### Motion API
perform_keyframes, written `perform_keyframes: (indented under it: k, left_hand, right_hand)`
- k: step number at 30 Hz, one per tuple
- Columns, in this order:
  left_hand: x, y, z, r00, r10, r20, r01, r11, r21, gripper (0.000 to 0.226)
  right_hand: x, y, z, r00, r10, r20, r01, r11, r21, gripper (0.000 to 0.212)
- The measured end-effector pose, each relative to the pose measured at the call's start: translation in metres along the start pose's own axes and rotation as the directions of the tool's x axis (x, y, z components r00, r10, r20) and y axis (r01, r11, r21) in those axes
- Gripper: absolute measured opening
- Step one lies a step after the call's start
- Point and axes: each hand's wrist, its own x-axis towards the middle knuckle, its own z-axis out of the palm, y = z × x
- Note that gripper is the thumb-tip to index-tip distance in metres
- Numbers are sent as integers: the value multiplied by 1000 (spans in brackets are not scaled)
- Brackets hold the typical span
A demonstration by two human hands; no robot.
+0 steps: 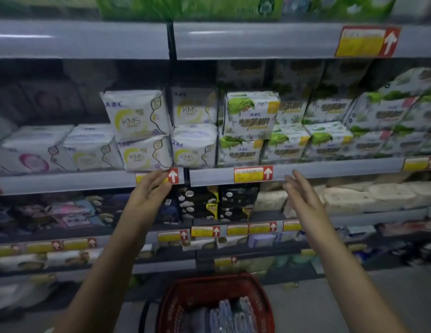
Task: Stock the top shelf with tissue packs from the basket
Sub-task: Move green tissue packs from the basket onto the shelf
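While we raise both arms before the shelves, left hand (150,188) and right hand (300,192) are released, fingers spread, grasping nothing; left fingertips overlap a price tag (173,176). Packs (224,313) lie in the red basket (183,292) below

we count 2 hands: left hand (150,189), right hand (298,188) | we count 1 basket (209,282) | we read 4 KMS packs (137,116) | we see 1 tag (367,42) on the top shelf (257,40)
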Motion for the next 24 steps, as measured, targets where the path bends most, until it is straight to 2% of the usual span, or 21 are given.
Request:
perform_keyframes:
  k: [6,10,12,16,24]
  left_hand:
    - [-25,-46,1,990,-116,86,114,993,27,49]
    - [-42,-69,3,980,-178,85,173,983,70,76]
    - [-42,-80,4,975,-211,75,206,976,77,69]
    - [-43,-96,8,965,-256,48,253,966,58,36]
    - [-51,-126,10,942,-334,41,335,942,-27,44]
  right_hand:
    - [-15,39,0,994,103,-20,-102,994,37,53]
    - [-26,67,3,985,171,-4,-171,984,47,51]
    - [-28,79,4,978,206,-13,-205,977,60,51]
    - [-34,95,5,968,249,-21,-248,967,54,52]
    - [-43,128,6,953,304,3,-304,952,45,47]
